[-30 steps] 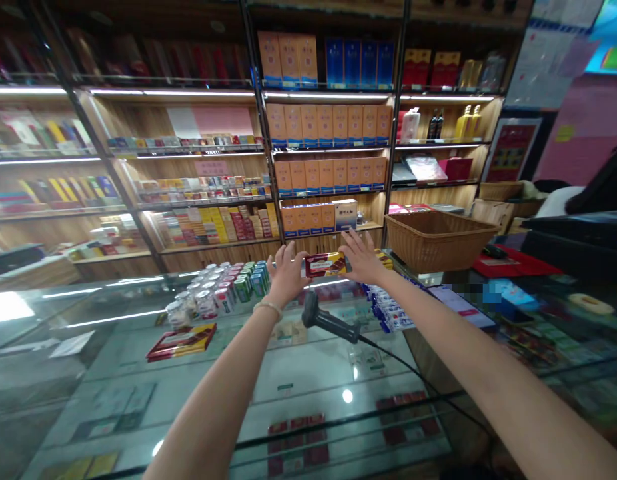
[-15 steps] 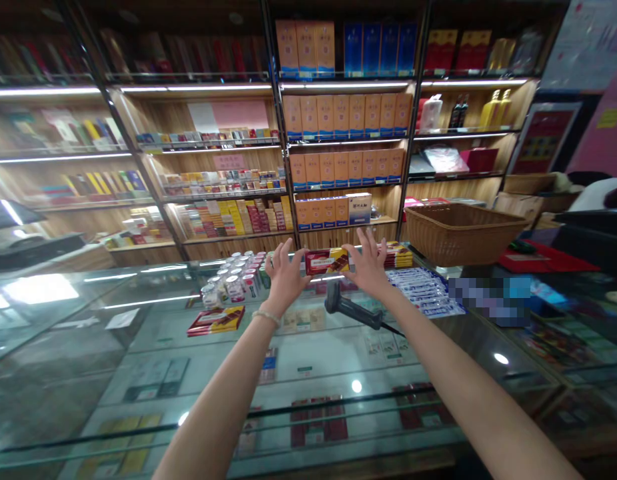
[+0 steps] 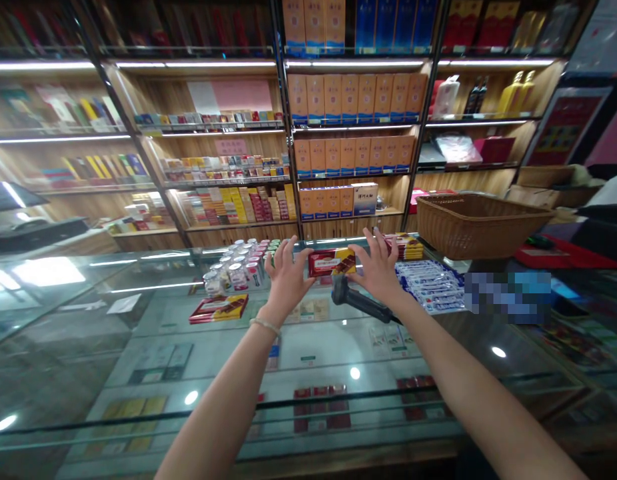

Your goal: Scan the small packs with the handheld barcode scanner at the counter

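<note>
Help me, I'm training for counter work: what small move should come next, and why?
Probably lift the red-and-yellow packet slightly, away from the scanner: the left hand and right hand hold its two ends, and the scanner's head overlaps its lower edge in this view, though contact is unclear.

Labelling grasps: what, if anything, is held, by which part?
Red-and-yellow packet, by its short ends: left hand at left end, right hand at right.
</note>
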`<state>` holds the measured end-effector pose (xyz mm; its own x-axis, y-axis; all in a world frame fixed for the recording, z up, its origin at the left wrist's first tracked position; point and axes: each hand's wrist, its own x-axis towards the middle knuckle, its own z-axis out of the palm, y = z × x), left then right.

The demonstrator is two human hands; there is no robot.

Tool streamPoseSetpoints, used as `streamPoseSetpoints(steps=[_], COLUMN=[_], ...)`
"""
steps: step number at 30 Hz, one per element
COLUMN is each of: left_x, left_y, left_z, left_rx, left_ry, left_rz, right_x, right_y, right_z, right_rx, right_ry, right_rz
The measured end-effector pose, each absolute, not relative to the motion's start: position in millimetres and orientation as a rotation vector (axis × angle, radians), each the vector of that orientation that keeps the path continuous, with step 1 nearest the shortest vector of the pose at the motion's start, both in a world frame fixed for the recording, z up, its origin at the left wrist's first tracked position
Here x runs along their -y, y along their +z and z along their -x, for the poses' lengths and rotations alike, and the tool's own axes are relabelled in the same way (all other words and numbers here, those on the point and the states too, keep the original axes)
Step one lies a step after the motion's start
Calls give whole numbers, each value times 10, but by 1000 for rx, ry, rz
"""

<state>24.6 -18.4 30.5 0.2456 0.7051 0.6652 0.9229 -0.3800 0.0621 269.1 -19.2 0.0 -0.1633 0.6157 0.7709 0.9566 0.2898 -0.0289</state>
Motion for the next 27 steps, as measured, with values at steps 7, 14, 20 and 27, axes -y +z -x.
streamPoseSetpoints(steps=[7,14,20,27], left_x=[243,254,339,367], left_y=[335,326,367,334], left_z=[-237,-237,-292,-361], left_rx=[1509,1513,1373,1255], left_ry=[-883,-823,-820,-814], left_rz=[2207,2190,2228,2236], right_x=[246,320,397,485], right_y=[-4,44,115,138], right_z=[-2689,-2650,-2562,-2438], right_rx=[1888,1926,1883,1942], right_ry=[-626,-634,-663,-678], right_rz=[1416,1378,1348,1310])
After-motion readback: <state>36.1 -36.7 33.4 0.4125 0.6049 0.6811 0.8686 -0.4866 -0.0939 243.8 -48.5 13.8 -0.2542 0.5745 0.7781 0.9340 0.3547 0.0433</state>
